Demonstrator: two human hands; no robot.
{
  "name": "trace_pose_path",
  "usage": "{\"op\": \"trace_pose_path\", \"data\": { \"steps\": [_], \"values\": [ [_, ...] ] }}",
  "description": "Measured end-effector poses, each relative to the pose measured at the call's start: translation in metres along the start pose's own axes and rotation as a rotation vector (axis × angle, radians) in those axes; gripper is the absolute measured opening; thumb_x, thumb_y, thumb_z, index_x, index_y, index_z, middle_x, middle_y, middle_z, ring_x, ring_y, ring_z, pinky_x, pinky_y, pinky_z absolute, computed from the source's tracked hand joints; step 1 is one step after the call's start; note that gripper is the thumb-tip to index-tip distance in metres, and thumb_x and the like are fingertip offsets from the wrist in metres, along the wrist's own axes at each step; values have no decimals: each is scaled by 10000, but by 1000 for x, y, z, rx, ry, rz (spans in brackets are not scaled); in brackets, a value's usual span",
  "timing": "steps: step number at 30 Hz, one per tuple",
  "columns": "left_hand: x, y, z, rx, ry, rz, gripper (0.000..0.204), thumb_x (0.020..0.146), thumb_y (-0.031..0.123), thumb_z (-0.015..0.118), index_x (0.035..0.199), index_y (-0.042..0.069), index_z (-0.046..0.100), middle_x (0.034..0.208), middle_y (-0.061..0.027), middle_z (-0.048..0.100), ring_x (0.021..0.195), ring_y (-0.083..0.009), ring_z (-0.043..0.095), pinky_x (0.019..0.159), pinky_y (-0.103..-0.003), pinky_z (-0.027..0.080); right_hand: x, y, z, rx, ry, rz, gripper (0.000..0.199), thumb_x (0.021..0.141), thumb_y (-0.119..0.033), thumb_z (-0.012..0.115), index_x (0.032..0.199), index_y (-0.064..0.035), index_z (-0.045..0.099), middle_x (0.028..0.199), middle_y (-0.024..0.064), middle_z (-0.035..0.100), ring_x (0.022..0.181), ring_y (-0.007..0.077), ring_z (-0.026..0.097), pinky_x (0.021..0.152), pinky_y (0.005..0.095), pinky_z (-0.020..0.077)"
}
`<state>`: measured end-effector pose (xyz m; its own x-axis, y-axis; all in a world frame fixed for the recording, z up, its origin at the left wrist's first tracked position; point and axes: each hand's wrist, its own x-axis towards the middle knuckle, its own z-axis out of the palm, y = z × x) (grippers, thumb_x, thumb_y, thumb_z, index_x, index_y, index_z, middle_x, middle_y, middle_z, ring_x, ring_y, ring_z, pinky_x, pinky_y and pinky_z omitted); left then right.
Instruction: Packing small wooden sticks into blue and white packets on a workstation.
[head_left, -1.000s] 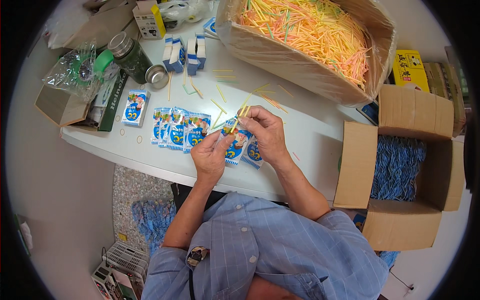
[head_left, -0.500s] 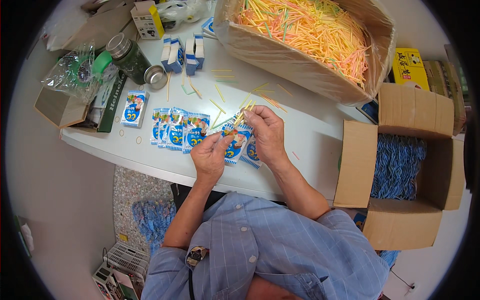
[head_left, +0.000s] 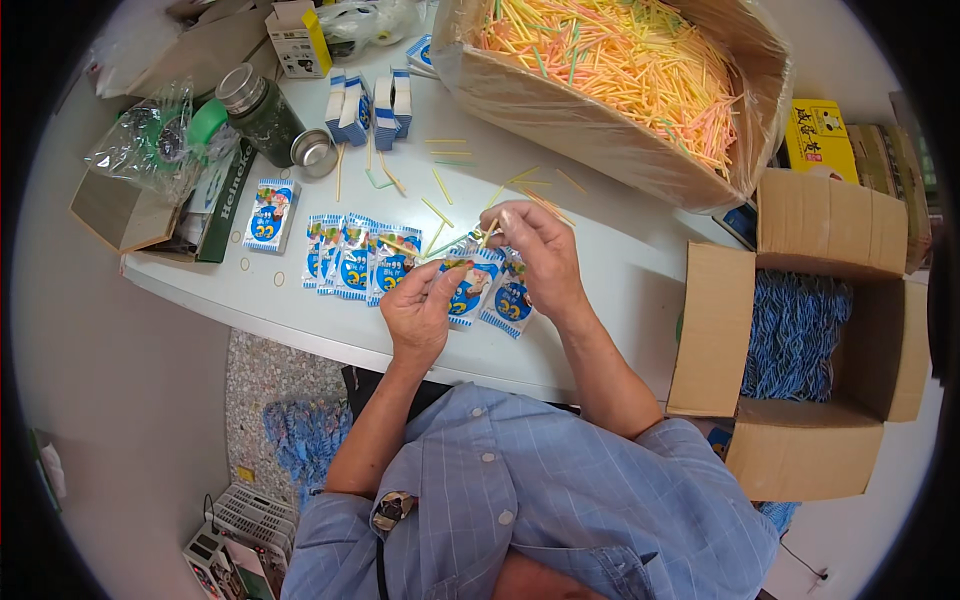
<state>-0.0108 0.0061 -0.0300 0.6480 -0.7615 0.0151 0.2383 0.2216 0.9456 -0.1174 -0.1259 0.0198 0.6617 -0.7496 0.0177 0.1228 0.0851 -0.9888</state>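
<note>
My left hand (head_left: 418,305) is closed in a pinch on thin yellow straw-like sticks (head_left: 402,246), whose ends stick out to its left above the packets. My right hand (head_left: 540,255) is closed beside it, with short yellow stick ends (head_left: 489,234) showing between thumb and fingers. How many sticks each hand holds is hidden. Beneath the hands lie blue-and-white printed packets (head_left: 512,300). More packets (head_left: 352,262) overlap in a row to the left. Loose yellow, green and orange sticks (head_left: 442,186) are scattered on the white table beyond my hands.
A large plastic-lined carton (head_left: 590,115) full of pastel sticks stands at the far right. An open carton (head_left: 712,330) holds blue twisted bundles (head_left: 797,335). Banded packet stacks (head_left: 350,108), a dark flask (head_left: 262,125), its metal cup (head_left: 314,153) and a single packet (head_left: 270,214) stand left.
Yellow sticks now protrude left from my left hand. The fan of sticks above my right fingers has shrunk to short ends, and that hand has shifted slightly right.
</note>
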Motion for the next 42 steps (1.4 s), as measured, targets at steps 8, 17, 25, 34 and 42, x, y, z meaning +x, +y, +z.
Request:
{"op": "trace_pose_path", "data": {
  "steps": [8,17,25,34,42],
  "values": [
    [0,-4,-3,-29,-14,-31,218,937,64,699,1108,-70,694,962,-67,729,831,-66,638,727,-204,522,-4,8,3,50,42,13,135,931,-65,672,1023,34,684,955,90,707,875,122,656,802,269,532],
    [-4,-10,-1,-39,-12,-42,212,937,40,687,1115,-74,673,991,-88,723,854,-87,652,768,-222,534,-7,18,0,164,162,102,160,912,-82,693,997,51,719,1079,149,710,909,144,659,855,293,531],
    [-7,-3,-3,-70,109,-11,198,956,32,656,1116,-84,669,980,-87,719,846,-87,645,738,-212,524,-2,13,-3,-81,-100,54,288,990,-183,578,1118,47,695,1224,146,654,1014,190,640,878,340,525],
    [-11,18,-30,-162,136,-67,451,929,-30,643,1318,-90,423,1236,-179,628,1095,-164,623,938,-295,512,62,32,32,-1144,-151,-131,303,828,-131,686,1062,56,651,932,251,689,874,380,689,807,440,549],
    [-14,22,-38,-104,130,-101,248,878,-74,690,1118,-118,643,1073,-151,711,955,-150,676,864,-265,539,96,48,50,-1367,-261,-39,240,750,-60,633,961,52,656,910,282,686,889,439,673,819,477,539]
  ]
}}
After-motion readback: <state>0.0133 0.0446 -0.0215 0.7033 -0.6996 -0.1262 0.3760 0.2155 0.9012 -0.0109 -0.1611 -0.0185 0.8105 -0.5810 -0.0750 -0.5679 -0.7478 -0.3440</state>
